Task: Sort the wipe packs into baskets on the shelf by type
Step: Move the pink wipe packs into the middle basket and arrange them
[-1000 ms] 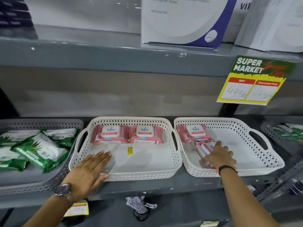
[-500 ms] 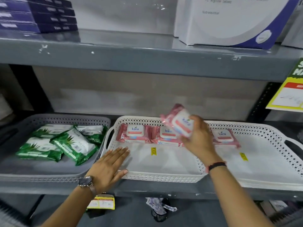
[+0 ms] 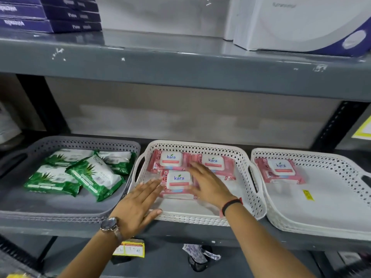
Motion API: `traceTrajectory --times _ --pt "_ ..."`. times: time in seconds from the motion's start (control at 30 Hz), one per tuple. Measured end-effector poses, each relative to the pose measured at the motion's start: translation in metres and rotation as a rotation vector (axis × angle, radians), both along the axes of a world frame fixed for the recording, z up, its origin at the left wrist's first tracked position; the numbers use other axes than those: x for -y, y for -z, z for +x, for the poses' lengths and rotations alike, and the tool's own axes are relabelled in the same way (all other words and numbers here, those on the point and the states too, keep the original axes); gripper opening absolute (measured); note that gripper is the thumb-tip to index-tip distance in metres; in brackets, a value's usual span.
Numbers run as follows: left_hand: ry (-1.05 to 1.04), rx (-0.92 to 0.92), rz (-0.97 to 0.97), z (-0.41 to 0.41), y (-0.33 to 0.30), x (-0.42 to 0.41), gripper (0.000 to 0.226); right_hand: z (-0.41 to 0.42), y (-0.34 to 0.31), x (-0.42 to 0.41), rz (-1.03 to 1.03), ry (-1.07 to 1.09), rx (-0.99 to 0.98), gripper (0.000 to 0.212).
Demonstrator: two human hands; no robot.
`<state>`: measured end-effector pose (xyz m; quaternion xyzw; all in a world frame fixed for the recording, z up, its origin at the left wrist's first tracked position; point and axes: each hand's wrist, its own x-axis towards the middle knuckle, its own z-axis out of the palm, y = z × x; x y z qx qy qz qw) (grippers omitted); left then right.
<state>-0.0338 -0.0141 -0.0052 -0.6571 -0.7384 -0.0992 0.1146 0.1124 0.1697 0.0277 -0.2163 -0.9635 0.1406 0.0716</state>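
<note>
The middle white basket (image 3: 246, 197) holds three pink Kara wipe packs: two at the back (image 3: 170, 160) (image 3: 215, 163) and one in front (image 3: 178, 182). My right hand (image 3: 208, 185) lies flat, fingers apart, against the right side of the front pack. My left hand (image 3: 138, 205) rests open on the basket's front left rim, fingertips touching the same pack. One pink pack (image 3: 280, 170) lies in the right white basket (image 3: 331, 223). The grey basket (image 3: 50, 214) on the left holds several green aloe wipe packs (image 3: 94, 177).
The baskets sit side by side on a grey metal shelf (image 3: 180, 231). An upper shelf (image 3: 180, 63) overhangs, carrying purple boxes (image 3: 50, 15) and a large white box (image 3: 301, 23). A yellow price card (image 3: 363, 129) hangs at the right edge.
My right hand carried a pink pack from the right basket to the middle basket and set it down in front. The view shifted left. My left hand stayed on the basket rim.
</note>
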Motion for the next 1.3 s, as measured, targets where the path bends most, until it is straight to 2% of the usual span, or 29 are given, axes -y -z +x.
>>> traceTrajectory --times 0.1,0.17,0.23,0.33,0.4,0.5,0.6,0.7,0.77,0.83,0.97,1.13,1.2,1.3 --pt "0.01 0.004 0.011 0.001 -0.001 -0.001 0.062 0.029 -0.016 -0.033 0.18 0.224 -0.2 0.04" --pt "0.022 0.01 0.019 0.0 -0.001 -0.001 0.061 0.054 -0.022 -0.064 0.23 0.419 -0.263 0.044" --pt "0.03 0.01 0.029 0.0 -0.001 0.0 0.058 0.078 -0.018 -0.096 0.242 0.598 -0.185 0.047" --pt "0.034 0.005 0.034 0.002 -0.001 0.0 0.057 0.112 -0.007 -0.131 0.137 0.78 0.093 0.054" --pt "0.033 -0.002 0.032 0.003 -0.002 0.0 0.058 0.126 0.0 -0.143 0.038 0.745 0.245 0.065" --pt "0.031 -0.004 0.034 0.004 -0.003 0.0 0.058 0.133 0.0 -0.153 0.072 0.613 0.403 0.081" --pt "0.028 -0.008 0.041 0.005 -0.004 0.0 0.058 0.132 -0.007 -0.164 0.076 0.555 0.437 0.095" --pt "0.025 -0.004 0.051 0.005 -0.004 -0.001 0.057 0.131 -0.003 -0.174 0.058 0.531 0.471 0.097" --pt "0.025 -0.001 0.043 0.005 -0.004 -0.001 0.057 0.13 0.004 -0.176 0.132 0.513 0.482 0.097" --pt "0.023 -0.002 0.038 0.005 -0.004 0.0 0.057 0.13 0.007 -0.177 0.215 0.522 0.462 0.092" --pt "0.009 0.004 0.033 0.005 -0.006 0.0 0.057 0.129 -0.001 -0.167 0.25 0.649 0.369 0.07" --pt "-0.003 0.002 0.017 0.006 -0.006 0.002 0.057 0.117 -0.026 -0.125 0.365 0.859 -0.004 0.061" --pt "-0.014 0.021 0.005 0.006 -0.006 0.003 0.058 0.104 -0.042 -0.103 0.376 0.84 -0.14 0.061" --pt "-0.029 0.05 -0.033 0.006 -0.007 0.003 0.058 0.077 -0.057 -0.064 0.396 0.663 -0.266 0.063"
